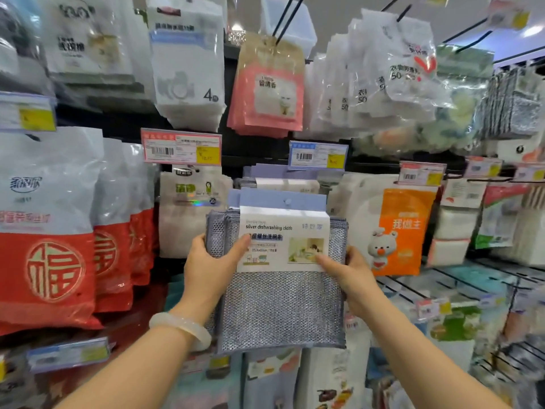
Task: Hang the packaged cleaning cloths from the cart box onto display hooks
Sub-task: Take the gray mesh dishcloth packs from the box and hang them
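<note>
A stack of silver dishwashing cloth packs (283,305), grey mesh with a blue header card and a white label, is held up before the display. My left hand (209,270) grips the stack's left edge, thumb on the label. My right hand (351,276) pinches its right edge, thumb across the label's lower right corner. The hang hole in the blue header (287,201) sits just below a blue price tag (318,154). More of the same packs (287,183) hang behind. The hook itself is hidden by the packs.
Red-and-white bags (47,231) hang at left. A white pack (191,208) and an orange pack with a bear (401,231) flank the cloths. Pink packs (268,93) and clear bags (389,84) hang above. Black hook rods (287,16) jut out overhead.
</note>
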`<state>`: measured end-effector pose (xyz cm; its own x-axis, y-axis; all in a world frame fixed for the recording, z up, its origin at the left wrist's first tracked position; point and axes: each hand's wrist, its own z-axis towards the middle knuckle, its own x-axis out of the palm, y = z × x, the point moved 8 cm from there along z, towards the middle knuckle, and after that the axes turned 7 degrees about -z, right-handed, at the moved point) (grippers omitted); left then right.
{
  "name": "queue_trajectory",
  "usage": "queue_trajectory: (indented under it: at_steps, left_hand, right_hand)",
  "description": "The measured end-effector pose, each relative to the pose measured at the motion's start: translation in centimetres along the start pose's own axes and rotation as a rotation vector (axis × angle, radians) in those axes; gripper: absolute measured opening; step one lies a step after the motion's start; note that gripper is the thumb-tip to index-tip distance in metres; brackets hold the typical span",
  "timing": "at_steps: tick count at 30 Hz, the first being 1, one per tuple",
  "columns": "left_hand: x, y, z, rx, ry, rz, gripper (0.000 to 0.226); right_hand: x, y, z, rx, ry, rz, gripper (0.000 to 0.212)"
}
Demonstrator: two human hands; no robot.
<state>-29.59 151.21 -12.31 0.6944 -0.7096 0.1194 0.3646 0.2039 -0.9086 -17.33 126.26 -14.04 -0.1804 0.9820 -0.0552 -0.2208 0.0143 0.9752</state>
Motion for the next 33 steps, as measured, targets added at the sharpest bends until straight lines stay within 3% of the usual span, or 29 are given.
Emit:
queue_trajectory:
  at_steps: [6, 13, 15, 19, 25, 29, 33]
  left_hand:
    - [-0.6, -1.0, 1.1, 0.028, -0.058, 0.02, 0.06]
    - [-1.1, -4.5, 2.8, 0.253, -0.033, 0.485, 0.049]
    - [-0.6, -5.4, 3.0, 0.304, -0.023, 0.586, 0.056]
    - [0.3, -5.8, 3.3, 0.347, -0.003, 0.753, 0.081]
    - [1.7, -5.0, 4.1, 0.293, 0.019, 0.886, 0.101]
    - [1.1, -4.7, 4.1, 0.257, -0.028, 0.894, 0.095]
    - [0.6, -4.6, 4.1, 0.237, -0.044, 0.831, 0.072]
  right_hand:
    - [-0.5, 1.1, 2.0, -0.011, 0.007, 0.076, 0.04]
    - [-2.3, 3.1, 3.8, -0.099, 0.057, 0.116, 0.021]
    - [-2.7, 3.6, 4.3, -0.105, 0.056, 0.132, 0.021]
    - [-2.9, 4.2, 5.2, -0.083, 0.05, 0.173, 0.041]
    - [-2.7, 3.3, 5.9, -0.018, 0.073, 0.209, 0.025]
    - [-2.7, 3.7, 6.1, -0.048, 0.093, 0.212, 0.025]
    - [-2.2, 4.7, 6.2, -0.063, 0.108, 0.215, 0.038]
